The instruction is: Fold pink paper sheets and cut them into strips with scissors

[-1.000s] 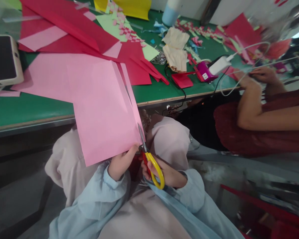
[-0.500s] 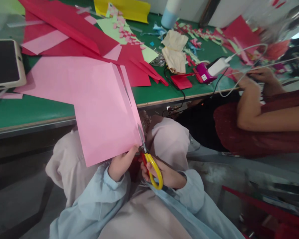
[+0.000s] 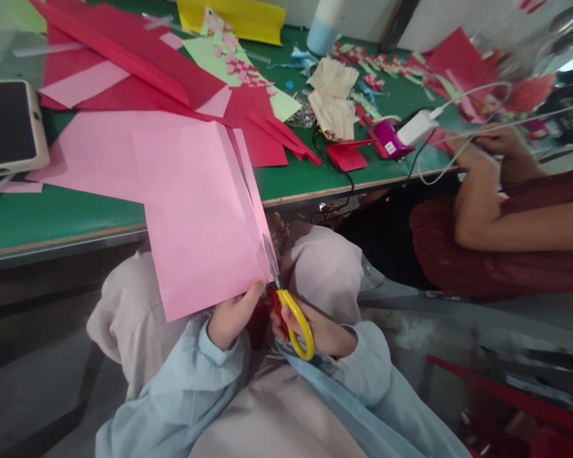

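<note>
A large pink sheet [image 3: 195, 222] reaches from the green table down over my lap. My left hand [image 3: 233, 315] pinches its bottom edge near the lower right corner, thumb on top. Close beside it, my right hand [image 3: 305, 324] is wrapped round the yellow and red handles of the scissors [image 3: 296, 324]. The scissor blades point up and lie along the right edge of the sheet, where a narrow pink strip [image 3: 252, 191] is partly separated from it. Another pink sheet [image 3: 95, 149] lies beneath on the table.
Red sheets [image 3: 124, 57], a phone [image 3: 7, 127], a cream cloth [image 3: 333, 95], a purple box [image 3: 390, 140] and a white charger with cables [image 3: 416, 127] are on the table [image 3: 67, 213]. At the right, another person's forearms [image 3: 480, 184] rest near the table edge.
The scissors have shifted very slightly upward with my right hand, and their blades look a little closer together. My left hand has barely moved.
</note>
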`<action>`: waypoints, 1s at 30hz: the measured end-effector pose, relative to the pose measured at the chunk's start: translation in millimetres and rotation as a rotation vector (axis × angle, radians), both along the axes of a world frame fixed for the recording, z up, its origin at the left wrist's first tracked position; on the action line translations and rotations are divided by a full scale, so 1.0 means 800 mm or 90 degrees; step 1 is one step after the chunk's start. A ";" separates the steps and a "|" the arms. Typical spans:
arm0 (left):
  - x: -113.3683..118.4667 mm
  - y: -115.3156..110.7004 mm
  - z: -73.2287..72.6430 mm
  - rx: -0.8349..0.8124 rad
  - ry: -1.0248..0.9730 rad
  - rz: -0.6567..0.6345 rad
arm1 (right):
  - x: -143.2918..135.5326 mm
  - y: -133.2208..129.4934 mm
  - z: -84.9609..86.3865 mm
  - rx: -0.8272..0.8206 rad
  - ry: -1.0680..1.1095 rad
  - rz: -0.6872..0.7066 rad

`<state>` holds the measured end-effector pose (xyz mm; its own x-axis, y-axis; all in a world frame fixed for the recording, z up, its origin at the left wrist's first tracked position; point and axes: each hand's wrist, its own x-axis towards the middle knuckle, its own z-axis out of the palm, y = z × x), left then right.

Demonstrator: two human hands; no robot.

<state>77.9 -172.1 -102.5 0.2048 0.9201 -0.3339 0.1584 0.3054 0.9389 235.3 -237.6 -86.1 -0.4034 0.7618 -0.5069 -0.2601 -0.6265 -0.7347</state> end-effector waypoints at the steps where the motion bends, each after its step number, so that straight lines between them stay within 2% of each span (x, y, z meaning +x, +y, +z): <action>1: 0.000 0.000 0.000 -0.003 0.003 0.000 | 0.000 0.000 0.000 0.001 -0.003 0.001; 10: 0.000 0.000 0.001 0.005 -0.003 0.014 | -0.002 0.003 0.003 -0.011 0.013 -0.016; 17: 0.000 0.000 0.001 -0.028 -0.006 -0.006 | -0.002 0.004 0.005 -0.012 0.002 -0.016; 23: 0.000 0.001 0.007 -0.034 -0.012 -0.029 | 0.003 0.009 0.006 0.017 -0.034 0.024; 30: -0.002 0.000 0.005 -0.016 -0.012 -0.017 | 0.005 0.014 0.009 0.014 -0.043 0.033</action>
